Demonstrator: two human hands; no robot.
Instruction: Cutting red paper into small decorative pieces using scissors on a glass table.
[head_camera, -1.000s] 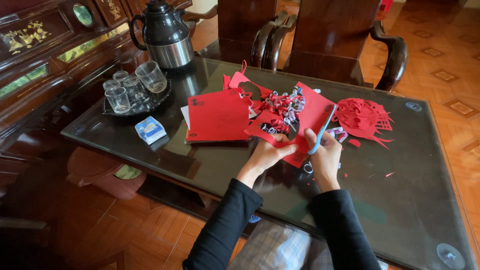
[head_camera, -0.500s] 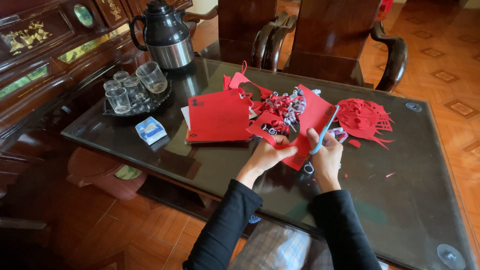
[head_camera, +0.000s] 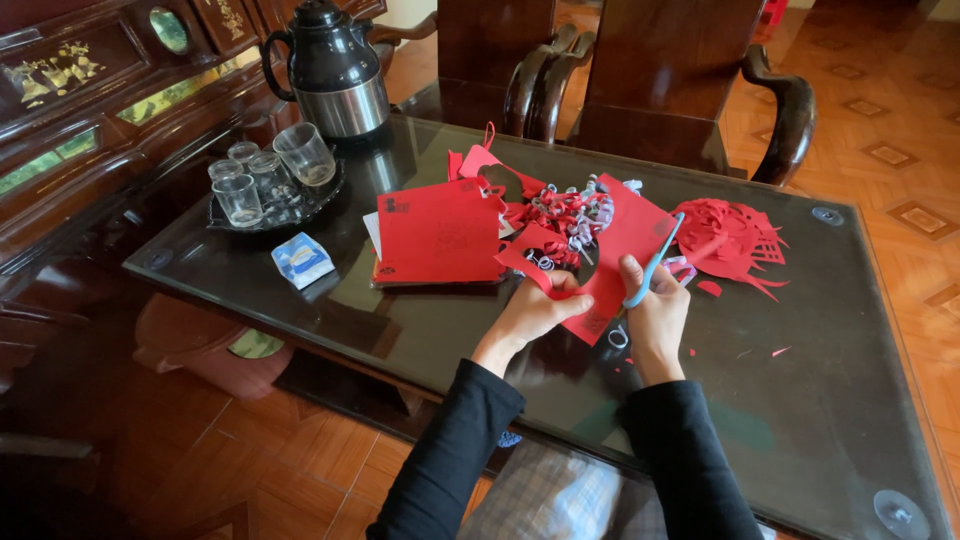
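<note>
Closest to me, two black sleeves reach out over the near edge of the glass tabletop (head_camera: 420, 330). The left hand (head_camera: 535, 312) has its fingers pinched on the lower edge of a red paper sheet (head_camera: 625, 240), holding it just above the glass. The right hand (head_camera: 655, 315) has its fingers closed through the handles of blue scissors (head_camera: 652, 265), whose blades point up and away against the right side of that same sheet. I cannot tell whether the blades are biting into the paper at this instant.

The cutting looks well under way, to my eye. Small red scraps (head_camera: 710, 288) lie on the glass beside the right hand, and curled red and white trimmings (head_camera: 570, 215) are heaped just beyond the sheet. To the right lies a finished-looking red cut-out (head_camera: 730, 238) with lacy edges. The sheet in hand keeps a broad uncut area, so a good part of it seems left to do.

Left of the hands a stack of red cards (head_camera: 438, 232) rests flat, seemingly untouched. Further left sits a small blue and white packet (head_camera: 302, 259). Beyond are a dark tray of glass cups (head_camera: 262, 180) and a black kettle (head_camera: 335, 65), with dark wooden chairs (head_camera: 640, 80) at the far side.
</note>
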